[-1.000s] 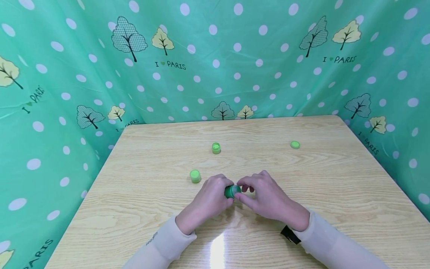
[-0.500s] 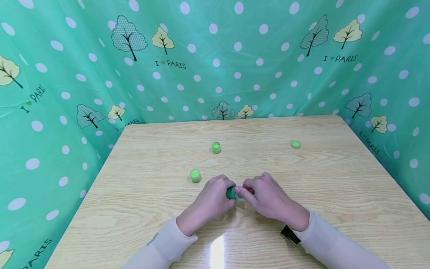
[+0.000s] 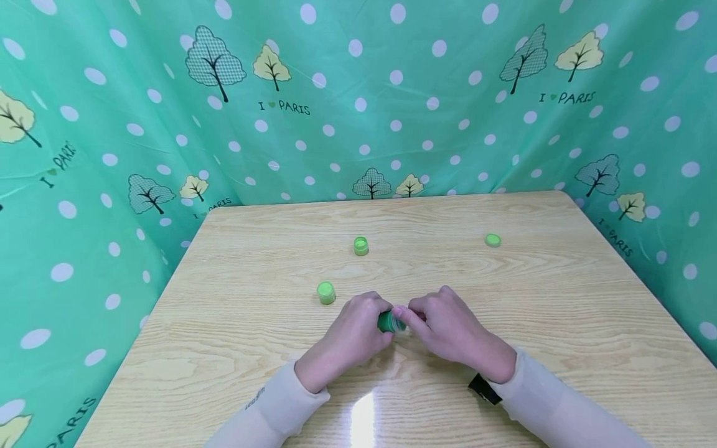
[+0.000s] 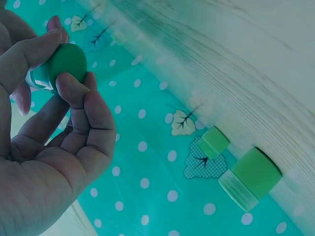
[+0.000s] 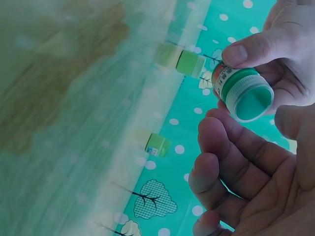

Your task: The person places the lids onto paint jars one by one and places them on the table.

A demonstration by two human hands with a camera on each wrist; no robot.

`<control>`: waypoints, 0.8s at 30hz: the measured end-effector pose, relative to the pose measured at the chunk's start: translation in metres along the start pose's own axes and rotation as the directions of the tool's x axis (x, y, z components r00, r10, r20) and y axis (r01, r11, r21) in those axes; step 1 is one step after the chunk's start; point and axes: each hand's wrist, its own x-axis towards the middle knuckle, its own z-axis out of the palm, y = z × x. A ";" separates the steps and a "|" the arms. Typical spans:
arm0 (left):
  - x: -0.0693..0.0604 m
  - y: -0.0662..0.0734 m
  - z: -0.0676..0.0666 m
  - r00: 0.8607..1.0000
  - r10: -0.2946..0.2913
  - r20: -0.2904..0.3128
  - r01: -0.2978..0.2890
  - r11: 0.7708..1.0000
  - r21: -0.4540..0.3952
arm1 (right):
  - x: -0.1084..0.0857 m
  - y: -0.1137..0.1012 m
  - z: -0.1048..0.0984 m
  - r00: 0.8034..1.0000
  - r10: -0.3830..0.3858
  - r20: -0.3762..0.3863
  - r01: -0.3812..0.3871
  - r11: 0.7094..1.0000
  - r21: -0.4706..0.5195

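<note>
My left hand grips a dark green paint jar, tilted so its clear ribbed cap faces my right hand. In the left wrist view, thumb and fingers close round the jar's green base. My right hand is beside the cap, its thumb near the cap's edge in the head view. In the right wrist view, the right fingers are loosely bent and apart from the cap, which stays in place on the jar.
A light green jar with a clear cap stands left of my hands. Farther back is another light green jar, seemingly uncapped. A small round light green piece, perhaps a lid, lies at the back right of the wooden table. A polka-dot curtain hangs behind.
The right fingers, spread at the cap a second ago, have curled in. The right thumb passed over the cap and now sits by its upper edge. The left hand keeps its grip on the jar.
</note>
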 end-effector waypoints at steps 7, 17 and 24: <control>0.000 -0.002 0.000 1.000 0.001 -0.004 -0.001 1.000 -0.002 | 0.001 0.000 -0.006 0.999 -0.030 -0.042 0.031 0.999 0.013; 0.000 -0.002 -0.002 1.000 0.015 -0.027 -0.015 1.000 -0.010 | -0.001 -0.002 -0.006 0.991 -0.136 -0.019 0.136 0.989 0.053; 0.000 -0.001 -0.002 1.000 0.016 -0.027 -0.016 1.000 -0.007 | -0.001 -0.001 -0.004 0.990 -0.140 -0.026 0.142 0.988 0.057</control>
